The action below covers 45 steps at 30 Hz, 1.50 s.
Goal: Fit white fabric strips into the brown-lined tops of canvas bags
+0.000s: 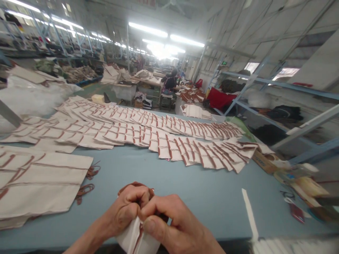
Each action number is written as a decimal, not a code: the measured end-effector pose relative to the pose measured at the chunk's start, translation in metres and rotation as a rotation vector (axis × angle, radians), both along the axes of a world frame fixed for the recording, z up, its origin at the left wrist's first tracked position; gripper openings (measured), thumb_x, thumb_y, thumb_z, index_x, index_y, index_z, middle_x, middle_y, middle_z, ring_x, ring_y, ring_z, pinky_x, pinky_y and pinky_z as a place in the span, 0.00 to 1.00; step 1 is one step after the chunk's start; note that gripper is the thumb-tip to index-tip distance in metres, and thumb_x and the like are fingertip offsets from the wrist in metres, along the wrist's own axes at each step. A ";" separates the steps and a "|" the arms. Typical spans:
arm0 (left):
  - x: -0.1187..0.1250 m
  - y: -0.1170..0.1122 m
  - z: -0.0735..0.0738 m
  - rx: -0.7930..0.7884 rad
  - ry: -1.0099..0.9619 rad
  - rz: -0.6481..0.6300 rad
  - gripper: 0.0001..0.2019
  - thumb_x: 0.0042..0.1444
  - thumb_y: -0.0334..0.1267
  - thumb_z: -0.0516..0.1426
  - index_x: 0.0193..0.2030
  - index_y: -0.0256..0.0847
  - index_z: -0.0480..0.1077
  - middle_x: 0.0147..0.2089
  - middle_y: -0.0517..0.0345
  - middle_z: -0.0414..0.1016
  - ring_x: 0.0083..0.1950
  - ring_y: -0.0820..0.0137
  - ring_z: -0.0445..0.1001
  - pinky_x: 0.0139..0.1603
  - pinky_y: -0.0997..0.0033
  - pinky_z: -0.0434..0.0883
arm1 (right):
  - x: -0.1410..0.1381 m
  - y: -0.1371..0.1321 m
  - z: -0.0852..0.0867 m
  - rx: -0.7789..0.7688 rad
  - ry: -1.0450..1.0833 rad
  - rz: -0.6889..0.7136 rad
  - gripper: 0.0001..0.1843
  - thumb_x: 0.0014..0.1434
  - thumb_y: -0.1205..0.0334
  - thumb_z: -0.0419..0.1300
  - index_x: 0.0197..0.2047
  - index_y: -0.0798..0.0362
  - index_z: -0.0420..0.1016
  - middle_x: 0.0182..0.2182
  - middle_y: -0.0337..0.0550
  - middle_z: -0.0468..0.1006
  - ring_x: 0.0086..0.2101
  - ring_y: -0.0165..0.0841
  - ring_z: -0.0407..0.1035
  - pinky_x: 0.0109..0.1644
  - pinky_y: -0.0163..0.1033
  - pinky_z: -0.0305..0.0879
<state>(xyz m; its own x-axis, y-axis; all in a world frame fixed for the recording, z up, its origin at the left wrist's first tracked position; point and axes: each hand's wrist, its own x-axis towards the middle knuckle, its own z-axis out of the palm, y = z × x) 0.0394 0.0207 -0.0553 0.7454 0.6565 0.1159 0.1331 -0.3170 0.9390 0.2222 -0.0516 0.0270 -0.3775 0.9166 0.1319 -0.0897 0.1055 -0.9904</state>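
Both hands meet at the near edge of the blue-green table, over a cream fabric piece with brown trim. My left hand is closed, its thumb and fingers pinching the cloth at the trim. Close against it, my right hand pinches the same piece, thumb on top. Brown material shows behind the knuckles. Part of the piece is hidden under the fingers and below the frame. To the left lies a stack of cream fabric panels with brown strips, and brown cords stick out beside it.
Overlapping rows of cream panels with brown strips cross the table. At the right lie a pale strip, a dark red object and a cardboard box. Blue shelving stands right; a person sits farther back.
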 end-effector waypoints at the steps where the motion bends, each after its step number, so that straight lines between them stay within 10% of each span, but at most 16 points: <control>1: -0.002 0.002 0.002 -0.012 -0.017 0.000 0.40 0.62 0.85 0.40 0.26 0.47 0.53 0.28 0.60 0.64 0.32 0.65 0.65 0.38 0.63 0.71 | 0.004 -0.001 0.001 -0.016 -0.041 -0.007 0.12 0.68 0.57 0.66 0.32 0.49 0.75 0.30 0.35 0.70 0.29 0.30 0.60 0.33 0.36 0.55; 15: -0.033 0.000 0.067 0.043 0.079 0.030 0.22 0.67 0.63 0.61 0.41 0.45 0.70 0.42 0.62 0.73 0.44 0.64 0.70 0.45 0.70 0.68 | 0.006 0.012 0.000 0.188 -0.162 -0.070 0.12 0.68 0.63 0.63 0.31 0.50 0.74 0.29 0.34 0.73 0.29 0.28 0.63 0.36 0.33 0.59; 23: -0.026 -0.002 0.068 -0.056 0.149 -0.076 0.13 0.71 0.52 0.57 0.41 0.45 0.68 0.43 0.63 0.69 0.45 0.65 0.68 0.46 0.72 0.69 | -0.002 0.008 -0.013 0.088 -0.061 -0.133 0.11 0.67 0.63 0.62 0.31 0.49 0.71 0.30 0.36 0.74 0.30 0.30 0.65 0.36 0.34 0.62; 30: -0.022 -0.008 0.058 -0.047 0.222 -0.054 0.05 0.53 0.37 0.54 0.37 0.46 0.63 0.38 0.67 0.66 0.41 0.68 0.67 0.44 0.73 0.68 | -0.012 0.007 -0.032 0.007 0.143 -0.071 0.18 0.68 0.52 0.66 0.29 0.49 0.68 0.30 0.36 0.71 0.30 0.30 0.62 0.38 0.35 0.62; 36: -0.026 0.000 0.047 -0.028 0.230 0.000 0.08 0.54 0.44 0.56 0.34 0.46 0.60 0.34 0.68 0.64 0.38 0.68 0.66 0.40 0.73 0.67 | -0.005 0.013 -0.036 -0.045 -0.009 -0.071 0.19 0.70 0.47 0.64 0.33 0.51 0.75 0.31 0.38 0.75 0.32 0.31 0.65 0.39 0.35 0.63; 45: -0.050 0.001 0.073 0.136 0.379 0.002 0.10 0.68 0.45 0.57 0.38 0.45 0.72 0.37 0.64 0.78 0.38 0.68 0.75 0.41 0.76 0.72 | 0.002 0.011 -0.029 0.002 -0.338 -0.093 0.10 0.69 0.59 0.62 0.36 0.52 0.81 0.30 0.37 0.81 0.32 0.31 0.71 0.37 0.34 0.62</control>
